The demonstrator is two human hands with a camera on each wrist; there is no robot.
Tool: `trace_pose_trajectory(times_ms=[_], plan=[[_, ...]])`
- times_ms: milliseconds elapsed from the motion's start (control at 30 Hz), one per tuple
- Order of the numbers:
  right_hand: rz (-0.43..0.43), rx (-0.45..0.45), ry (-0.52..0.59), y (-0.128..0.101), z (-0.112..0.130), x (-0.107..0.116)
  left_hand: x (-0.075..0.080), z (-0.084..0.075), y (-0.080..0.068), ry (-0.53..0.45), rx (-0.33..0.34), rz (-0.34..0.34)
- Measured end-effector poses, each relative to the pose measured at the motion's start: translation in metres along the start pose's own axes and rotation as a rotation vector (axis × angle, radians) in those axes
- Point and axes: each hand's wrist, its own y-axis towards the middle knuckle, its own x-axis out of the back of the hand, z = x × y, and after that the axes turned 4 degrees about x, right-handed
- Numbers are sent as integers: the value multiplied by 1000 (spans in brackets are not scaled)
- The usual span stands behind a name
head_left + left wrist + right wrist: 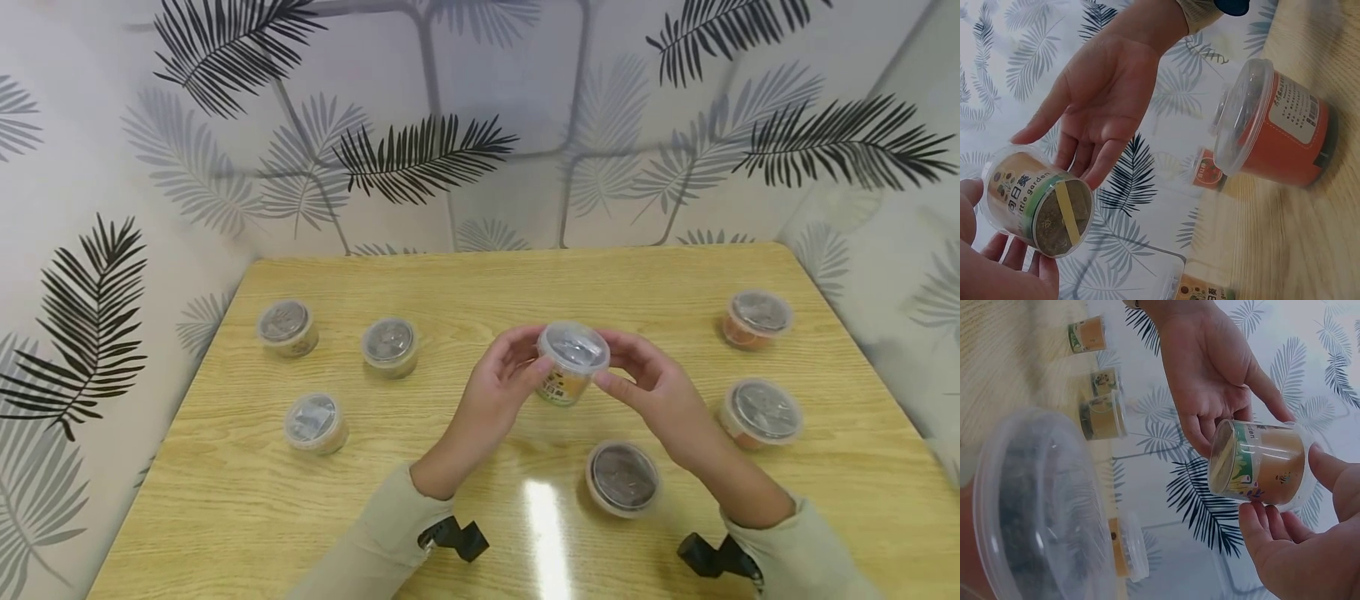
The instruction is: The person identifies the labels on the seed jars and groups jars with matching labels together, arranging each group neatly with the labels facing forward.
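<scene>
Both hands hold up a clear plastic grow-kit cup [570, 354] with a domed lid and an orange "Little garden" label over the middle of the table. My left hand [497, 387] grips its left side, thumb near the lid's rim. On the opposite side, my right hand [663, 396] has its thumb and fingers around the wall. In the left wrist view the cup [1019, 194] is tilted, its bottom showing dark soil and a pale yellow strip. The right wrist view shows the same cup [1269, 464] between the fingertips of both hands.
Several similar lidded cups stand on the wooden table [480, 292]: a cup [287, 327] at far left, one cup [390, 347] beside it, a cup [317, 423] nearer, a dark-topped cup [622, 478] in front, and red cups [761, 412] at right. Leaf-patterned cloth [495, 208] borders the table.
</scene>
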Motion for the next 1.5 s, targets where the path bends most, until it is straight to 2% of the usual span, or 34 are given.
trace_pose_trajectory(times_ms=[133, 233, 433, 567, 667, 767, 900, 1067, 1200, 1400, 1500], plan=[[2, 8, 6, 1, 2, 5, -1, 4, 8, -20, -21, 28], [6, 13, -1, 2, 1, 9, -2, 14, 18, -5, -29, 65], [-14, -3, -45, 7, -5, 22, -5, 34, 39, 69, 8, 124], [-20, -36, -62, 9, -11, 31, -9, 39, 49, 88, 53, 120], [-30, -47, -64, 11, -18, 38, -13, 32, 51, 91, 90, 119], [-45, -66, -66, 13, -24, 43, -14, 37, 57, 97, 118, 109], [-63, -108, -81, 16, -31, 48, -14, 58, 68, 107, 137, 100], [-74, -127, -104, 18, -40, 52, -16, 71, 75, 123, 167, 98], [-72, -146, -109, 19, -46, 54, -20, 70, 78, 129, 172, 102], [-78, -186, -128, 22, -51, 55, -26, 55, 75, 167, 161, 104], [-74, -195, -125, 23, -54, 55, -26, 62, 78, 178, 165, 99]])
